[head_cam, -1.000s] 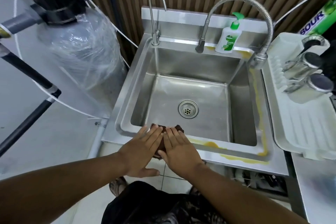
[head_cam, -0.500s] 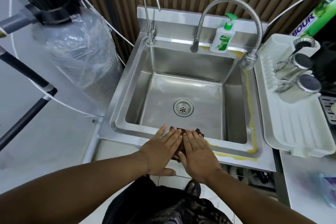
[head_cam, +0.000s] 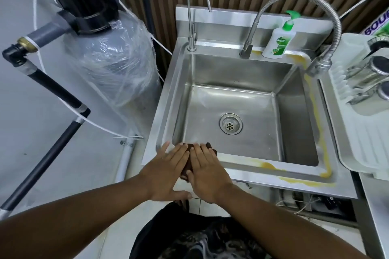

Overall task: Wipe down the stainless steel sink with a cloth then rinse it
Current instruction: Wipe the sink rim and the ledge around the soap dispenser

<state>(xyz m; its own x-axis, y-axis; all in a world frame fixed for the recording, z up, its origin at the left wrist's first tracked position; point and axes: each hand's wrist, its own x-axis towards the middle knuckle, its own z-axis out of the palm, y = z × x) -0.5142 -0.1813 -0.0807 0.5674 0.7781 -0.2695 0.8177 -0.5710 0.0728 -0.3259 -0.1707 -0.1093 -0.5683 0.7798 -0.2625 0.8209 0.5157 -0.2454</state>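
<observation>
Both hands w/ the cloth (head_cam: 189, 159) sit further left on the sink's front rim than 0.5 s ago, when they were right of the drain line; now they're left of the drain (head_cam: 231, 123), near the front-left corner. Compared w/ 1 s ago they're back at about the same spot.

L hand (head_cam: 168, 171) lies flat, palm down, fingers straight and spread, thumb out toward the body; not gripping, just pressing on the cloth's left part and the rim. R hand (head_cam: 207, 171) is flat too, fingers together, pressing the cloth's right part. Hands are side by side, index fingers nearly touching. Cloth is dark brown, mostly hidden under the palms; a strip shows between the hands and a corner pokes out past the R fingertips over the basin edge.

Sink (head_cam: 162, 111) is stainless, basin looks dry. Yellow smear (head_cam: 267, 165) runs along the front rim right of the hands, up the right rim and to the back-right corner by the soap bottle (head_cam: 279, 43). Rim left of the hands has no yellow.

Thin tap (head_cam: 192, 27) stands back left, flex hose tap (head_cam: 328, 27) arcs over the back right. White drain tray (head_cam: 366, 143) w/ steel cups (head_cam: 370, 75) sits right of the sink. Wrapped tank (head_cam: 111, 65) stands left.
</observation>
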